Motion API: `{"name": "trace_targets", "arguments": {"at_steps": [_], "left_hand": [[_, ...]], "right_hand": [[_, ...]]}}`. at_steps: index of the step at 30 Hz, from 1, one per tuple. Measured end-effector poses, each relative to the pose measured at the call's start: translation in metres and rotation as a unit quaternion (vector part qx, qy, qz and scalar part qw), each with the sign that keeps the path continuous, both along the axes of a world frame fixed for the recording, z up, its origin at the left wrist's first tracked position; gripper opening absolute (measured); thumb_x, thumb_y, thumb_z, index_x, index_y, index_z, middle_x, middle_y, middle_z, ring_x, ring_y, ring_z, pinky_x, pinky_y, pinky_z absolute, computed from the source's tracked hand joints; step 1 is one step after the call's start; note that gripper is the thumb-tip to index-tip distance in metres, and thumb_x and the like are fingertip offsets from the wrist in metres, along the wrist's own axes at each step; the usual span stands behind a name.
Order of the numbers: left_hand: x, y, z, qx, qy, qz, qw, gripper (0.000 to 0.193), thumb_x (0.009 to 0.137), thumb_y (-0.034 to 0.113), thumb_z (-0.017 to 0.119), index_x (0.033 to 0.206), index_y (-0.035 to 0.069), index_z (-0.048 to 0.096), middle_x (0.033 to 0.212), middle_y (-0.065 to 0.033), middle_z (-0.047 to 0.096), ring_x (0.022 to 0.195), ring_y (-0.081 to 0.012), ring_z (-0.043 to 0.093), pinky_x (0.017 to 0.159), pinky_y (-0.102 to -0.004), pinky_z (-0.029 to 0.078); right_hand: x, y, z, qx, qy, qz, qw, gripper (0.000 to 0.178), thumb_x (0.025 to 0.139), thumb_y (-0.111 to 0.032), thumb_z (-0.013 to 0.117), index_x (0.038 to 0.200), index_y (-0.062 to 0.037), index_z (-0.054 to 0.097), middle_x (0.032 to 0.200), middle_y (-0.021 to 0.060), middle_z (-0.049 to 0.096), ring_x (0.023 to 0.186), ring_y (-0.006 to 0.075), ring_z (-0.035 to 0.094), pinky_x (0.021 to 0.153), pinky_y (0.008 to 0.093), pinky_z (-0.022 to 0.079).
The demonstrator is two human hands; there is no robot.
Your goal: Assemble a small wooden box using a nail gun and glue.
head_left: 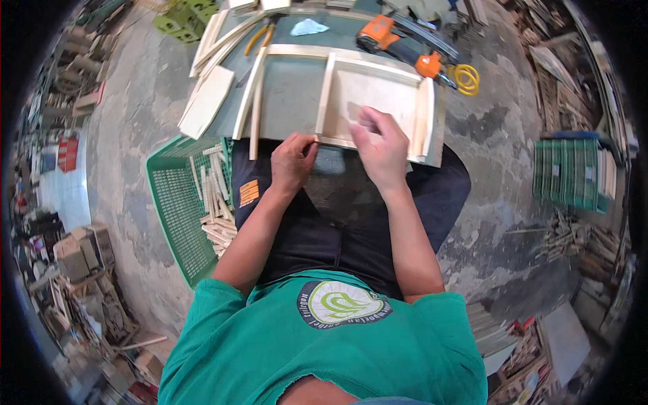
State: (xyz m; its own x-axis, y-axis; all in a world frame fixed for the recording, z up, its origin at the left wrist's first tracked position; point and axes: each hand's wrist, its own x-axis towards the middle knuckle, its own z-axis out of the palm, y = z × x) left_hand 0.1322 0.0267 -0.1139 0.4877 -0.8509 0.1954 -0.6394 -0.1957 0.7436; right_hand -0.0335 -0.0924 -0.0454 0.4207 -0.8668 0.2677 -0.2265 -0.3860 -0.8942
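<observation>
A pale wooden frame [378,62] lies on the grey worktable over my lap, with a thin light panel [368,91] inside its right part. My left hand [293,162] is closed at the near end of the frame's crosspiece [326,94], fingertips pinched on its corner. My right hand [383,148] hovers over the panel's near edge, slightly blurred, thumb and fingers apart with nothing seen between them. To the left of the crosspiece, a loose wooden strip [256,121] juts past the table's near edge beside the frame's left side.
An orange and black nail gun [378,35] with a yellow coiled hose [466,79] lies at the far right of the table. Pliers [264,34] and flat boards [208,101] lie far left. A green crate [177,202] of wooden sticks stands beside my left leg.
</observation>
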Motion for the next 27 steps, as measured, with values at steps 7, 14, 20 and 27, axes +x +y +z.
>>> {"name": "trace_targets", "arguments": {"at_steps": [7,14,20,27], "left_hand": [[0.001,-0.002,0.004,-0.026,-0.001,-0.011,1.000,0.012,0.089,0.007,0.078,0.100,0.004,0.074,0.081,-0.0130,0.066,0.070,-0.0298,0.067,0.066,-0.0370,0.054],[0.003,0.000,-0.005,-0.028,-0.030,-0.025,0.999,0.011,0.090,0.006,0.077,0.099,0.002,0.073,0.078,-0.0130,0.062,0.066,-0.0284,0.063,0.065,-0.0371,0.052],[0.007,0.002,-0.010,-0.041,-0.019,-0.012,0.999,0.009,0.093,0.006,0.076,0.100,0.002,0.073,0.076,-0.0101,0.064,0.067,-0.0193,0.064,0.066,-0.0312,0.052],[-0.017,0.005,0.019,0.004,-0.078,0.042,0.996,0.017,0.089,0.008,0.081,0.097,0.003,0.066,0.066,-0.0053,0.055,0.057,-0.0160,0.055,0.059,-0.0306,0.049]], "right_hand": [[-0.132,0.004,-0.019,-0.016,0.159,-0.144,0.977,0.065,0.081,-0.012,0.085,0.138,0.0001,0.057,0.137,0.0188,0.059,0.123,0.0362,0.061,0.106,0.0426,0.050],[-0.125,-0.004,-0.052,-0.054,0.168,-0.152,0.972,0.046,0.082,-0.005,0.081,0.125,-0.0019,0.065,0.119,0.0148,0.066,0.108,0.0359,0.066,0.096,0.0413,0.053],[-0.125,-0.005,-0.055,-0.093,0.163,-0.148,0.971,0.048,0.079,-0.008,0.084,0.123,-0.0031,0.065,0.119,0.0153,0.066,0.111,0.0376,0.064,0.096,0.0440,0.053],[-0.133,-0.005,-0.059,-0.083,0.129,-0.148,0.977,0.048,0.079,-0.007,0.084,0.123,-0.0022,0.065,0.121,0.0161,0.065,0.114,0.0368,0.064,0.098,0.0431,0.053]]}}
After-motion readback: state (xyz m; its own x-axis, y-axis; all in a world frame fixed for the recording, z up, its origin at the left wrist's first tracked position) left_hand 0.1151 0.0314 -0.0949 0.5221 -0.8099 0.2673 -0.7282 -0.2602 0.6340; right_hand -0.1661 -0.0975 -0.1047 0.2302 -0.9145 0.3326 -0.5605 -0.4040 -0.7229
